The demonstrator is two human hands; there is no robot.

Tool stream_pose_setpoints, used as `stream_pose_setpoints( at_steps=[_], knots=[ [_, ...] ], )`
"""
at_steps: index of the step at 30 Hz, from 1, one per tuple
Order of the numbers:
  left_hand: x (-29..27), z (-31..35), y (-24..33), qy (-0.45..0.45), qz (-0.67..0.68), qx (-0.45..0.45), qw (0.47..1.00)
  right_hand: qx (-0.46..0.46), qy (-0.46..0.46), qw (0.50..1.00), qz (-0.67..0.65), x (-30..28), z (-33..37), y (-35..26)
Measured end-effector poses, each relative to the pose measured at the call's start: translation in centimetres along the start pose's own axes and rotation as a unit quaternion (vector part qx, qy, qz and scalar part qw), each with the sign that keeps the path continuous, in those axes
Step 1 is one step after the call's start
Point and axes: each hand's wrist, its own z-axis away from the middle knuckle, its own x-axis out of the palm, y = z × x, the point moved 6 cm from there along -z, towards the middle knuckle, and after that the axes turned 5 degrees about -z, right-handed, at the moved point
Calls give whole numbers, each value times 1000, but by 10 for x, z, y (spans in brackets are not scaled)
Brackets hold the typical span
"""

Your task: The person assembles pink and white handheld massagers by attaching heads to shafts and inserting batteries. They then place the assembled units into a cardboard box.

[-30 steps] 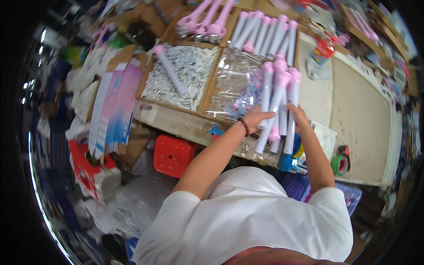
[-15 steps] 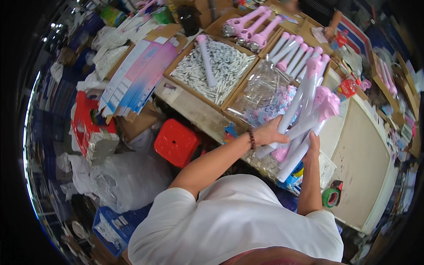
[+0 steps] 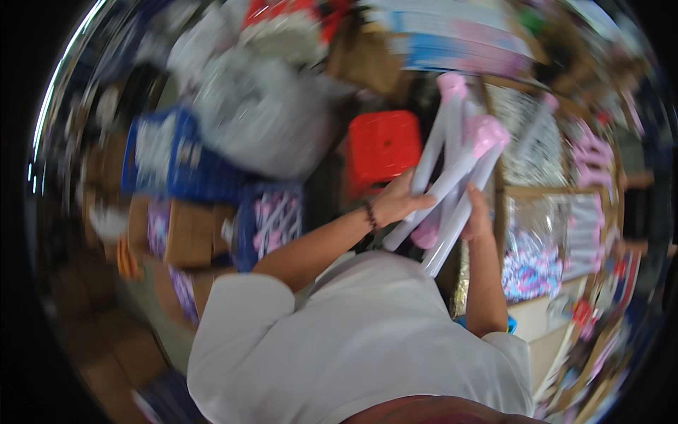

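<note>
Several white tubes with pink ends (image 3: 452, 173) are bunched together in front of my chest, tilted with most pink heads pointing away from me. My left hand (image 3: 397, 203), with a dark bead bracelet at its wrist, is closed round the left side of the bundle. On the other side my right hand (image 3: 478, 218) grips the tubes, its thumb up along them. Beyond the bundle and to its left is a red plastic stool (image 3: 383, 145). A small blue basket (image 3: 246, 237) on the left contains similar white and pink pieces.
Left lie a large clear plastic bag (image 3: 265, 116), a blue crate (image 3: 180, 180) and cardboard boxes (image 3: 192, 233). The table on the right carries a tray of small white parts (image 3: 522, 145), packaging film with colourful pieces (image 3: 531, 265) and more white tubes (image 3: 583, 230). Printed card sheets (image 3: 462, 46) lie at the far side.
My view has swung left, so the table now lies to my right. Both hands still hold the bundle, which has come away from over the table to near the red stool.
</note>
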Motion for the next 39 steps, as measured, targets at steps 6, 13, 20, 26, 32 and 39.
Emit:
stream_pose_setpoints(
  at_steps=[6, 13, 20, 26, 32, 39],
  knots=[
    [-142, 92, -75, 259, 113, -80, 956, 223, -24, 964, 142, 128, -92, 116],
    [-247, 252, -225, 355, 289, -315, 831, 458, -119, 844, 251, 188, -138, 366],
    [-322, 384, -302, 368, 243, -433, 786, 575, -61, 786, 220, 203, -110, 556],
    [-384, 434, -347, 392, -140, -467, 780, 517, -101, 781, 336, 231, -106, 602],
    [-370, 441, -343, 397, -243, -389, 795, 481, -316, 662, 480, 226, -98, 564],
    [-332, 293, 33, 485, -166, 238, 825, 299, -175, 760, 549, 113, -183, 368]
  ],
)
